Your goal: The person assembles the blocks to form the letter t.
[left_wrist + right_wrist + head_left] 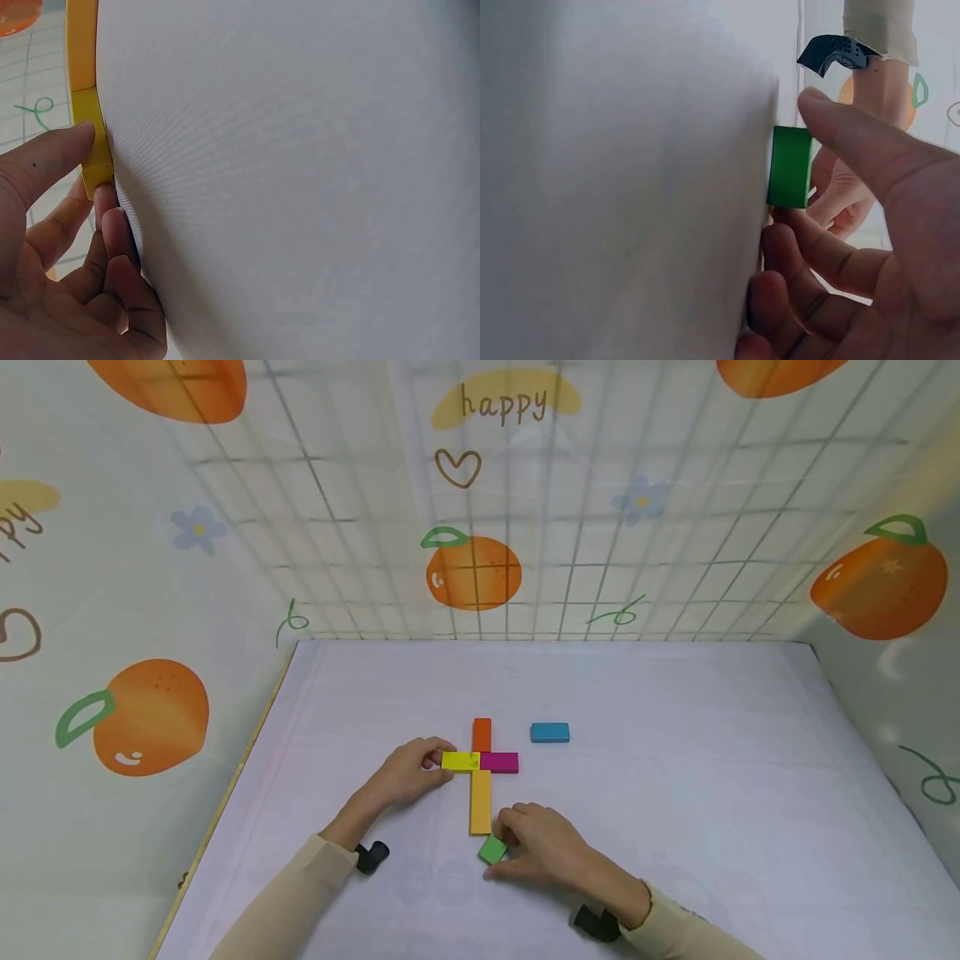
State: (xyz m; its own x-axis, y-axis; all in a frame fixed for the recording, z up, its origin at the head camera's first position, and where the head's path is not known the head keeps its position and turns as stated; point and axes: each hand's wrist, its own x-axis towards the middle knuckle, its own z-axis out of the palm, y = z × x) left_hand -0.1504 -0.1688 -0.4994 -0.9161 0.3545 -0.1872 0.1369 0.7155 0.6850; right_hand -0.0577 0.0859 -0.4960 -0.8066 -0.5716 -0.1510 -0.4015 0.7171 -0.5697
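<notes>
Flat coloured blocks form a cross on the table in the head view. My left hand (408,770) pinches the left end of the yellow block (459,762), thumb on the near side and fingers on the far side. That block meets a magenta block (500,762) on its right. An orange-red block (482,735) points away from the crossing, and a long amber block (481,803) runs toward me. Below the amber block, a green block (492,849) lies turned at an angle. The fingers and thumb of my right hand (543,847) curve round it, the thumb tip near its front corner.
A blue block (550,732) lies apart, to the right behind the cross. White cloth covers the table (712,777). A curtain printed with oranges (474,572) rises at the back and sides. Black wrist devices (372,857) show at both sleeves.
</notes>
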